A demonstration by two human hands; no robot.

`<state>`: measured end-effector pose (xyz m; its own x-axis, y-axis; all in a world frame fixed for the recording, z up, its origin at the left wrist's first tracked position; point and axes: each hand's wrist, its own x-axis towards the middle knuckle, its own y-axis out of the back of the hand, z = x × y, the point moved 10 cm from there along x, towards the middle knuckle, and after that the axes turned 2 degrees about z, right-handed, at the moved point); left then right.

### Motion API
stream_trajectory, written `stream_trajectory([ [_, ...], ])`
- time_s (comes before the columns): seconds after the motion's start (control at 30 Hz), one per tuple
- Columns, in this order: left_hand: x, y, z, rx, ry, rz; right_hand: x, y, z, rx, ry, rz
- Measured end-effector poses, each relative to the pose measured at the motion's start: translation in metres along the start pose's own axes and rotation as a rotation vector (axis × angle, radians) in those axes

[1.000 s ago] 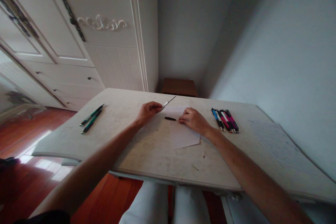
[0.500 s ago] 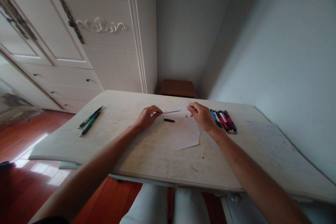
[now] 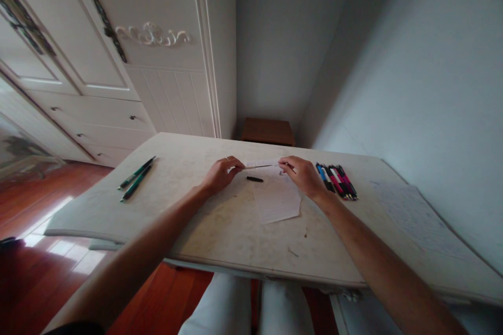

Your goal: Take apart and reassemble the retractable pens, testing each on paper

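Note:
My left hand (image 3: 225, 174) pinches a disassembled pen (image 3: 251, 167), its white barrel end in the fingers and a thin dark refill pointing right. Across from it, my right hand (image 3: 298, 171) has thumb and finger closed close to the refill's tip; what they hold is too small to make out. A short black pen part (image 3: 254, 179) lies on the table just below the refill. Under both lies a sheet of white paper (image 3: 277, 204), with a small dark mark or bit near the right fingertips.
Several colourful pens (image 3: 337, 182) lie side by side right of my right hand. Green pens (image 3: 136, 182) rest at the table's left. A written sheet (image 3: 416, 220) lies at the right by the wall. Beyond the white table (image 3: 212, 241) stand a wardrobe (image 3: 165, 89) and a brown stool-like piece (image 3: 268, 131).
My right hand has shifted slightly left, its fingertips closer to the refill's tip. My left hand keeps its hold on the pen, and the view has moved a little.

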<state>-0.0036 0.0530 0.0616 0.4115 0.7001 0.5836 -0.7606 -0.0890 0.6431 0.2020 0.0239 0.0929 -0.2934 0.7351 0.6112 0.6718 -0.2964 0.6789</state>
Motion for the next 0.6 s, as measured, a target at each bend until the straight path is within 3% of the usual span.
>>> stream_trajectory([
  [0.6, 0.0006, 0.0006, 0.0071, -0.021, -0.026, -0.006, -0.0033, -0.0082, 0.008, 0.069, -0.055, 0.009],
])
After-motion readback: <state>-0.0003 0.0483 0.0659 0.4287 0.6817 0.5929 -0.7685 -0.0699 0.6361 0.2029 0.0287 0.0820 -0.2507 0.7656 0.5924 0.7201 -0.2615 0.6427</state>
